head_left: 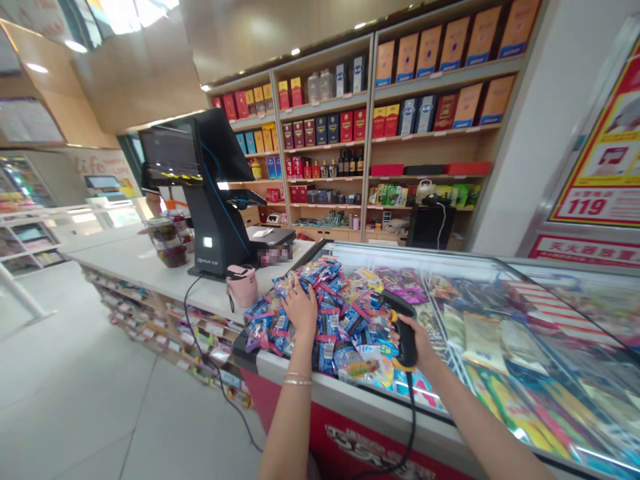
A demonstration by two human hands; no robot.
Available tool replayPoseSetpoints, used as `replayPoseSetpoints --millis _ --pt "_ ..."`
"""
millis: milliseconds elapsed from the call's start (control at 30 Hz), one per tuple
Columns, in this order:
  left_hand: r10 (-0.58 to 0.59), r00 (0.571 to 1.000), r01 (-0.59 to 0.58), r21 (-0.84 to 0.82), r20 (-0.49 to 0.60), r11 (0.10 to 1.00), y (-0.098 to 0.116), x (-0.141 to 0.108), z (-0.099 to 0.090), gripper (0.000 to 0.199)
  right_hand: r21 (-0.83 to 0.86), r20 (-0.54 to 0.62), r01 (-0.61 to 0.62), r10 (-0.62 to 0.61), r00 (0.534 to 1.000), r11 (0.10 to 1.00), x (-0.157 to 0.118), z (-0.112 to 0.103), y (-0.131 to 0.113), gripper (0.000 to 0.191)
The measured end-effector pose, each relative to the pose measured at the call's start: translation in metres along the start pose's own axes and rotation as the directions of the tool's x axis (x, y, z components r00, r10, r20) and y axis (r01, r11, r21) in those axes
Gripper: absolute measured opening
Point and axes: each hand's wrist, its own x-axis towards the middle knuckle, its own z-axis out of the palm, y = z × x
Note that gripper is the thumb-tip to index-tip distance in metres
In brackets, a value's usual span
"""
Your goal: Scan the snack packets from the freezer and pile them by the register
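Observation:
A heap of small blue and pink snack packets (327,323) lies on the glass top of a chest freezer (280,365). My left hand (300,307) rests on the left part of the heap, fingers spread over the packets. In my right hand (413,340) is a black and yellow barcode scanner (406,343), gripped by its handle, its head over the right side of the heap. The scanner's cable hangs down the freezer's front. Through the glass to the right, bagged goods (483,340) show inside the freezer.
Left of the heap, a pink cup (242,285) stands on the white counter (115,257), near a black checkout terminal (215,227) and stacked plastic tubs (167,241). A loose black cable (220,377) hangs before the counter. Shelves of boxes (325,150) line the back wall.

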Motion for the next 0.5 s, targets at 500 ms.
replayPoseSetpoints --millis 500 --pt "0.043 0.994 -0.049 0.062 0.104 0.997 -0.019 0.006 -0.032 0.053 0.011 -0.233 -0.016 0.018 0.972 1.000 -0.004 0.000 -0.006 0.018"
